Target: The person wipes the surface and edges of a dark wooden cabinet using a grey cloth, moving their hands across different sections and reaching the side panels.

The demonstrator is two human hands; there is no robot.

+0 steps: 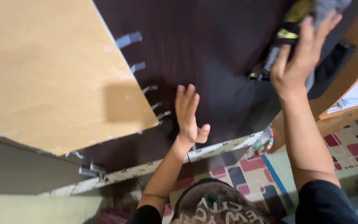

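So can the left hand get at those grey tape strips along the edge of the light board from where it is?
Probably yes. The left hand lies open and flat on the dark panel, just right of the lowest grey tape strips, and nothing lies between them. The right hand is away at the cloth.

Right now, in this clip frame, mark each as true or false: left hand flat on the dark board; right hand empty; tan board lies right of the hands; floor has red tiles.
1. The left hand lies open on the dark brown wooden board. True.
2. The right hand is empty. False: it touches a grey and yellow power tool.
3. The light tan wooden board lies right of both hands. False: it is to their left.
4. The patterned floor has red tiles. True.
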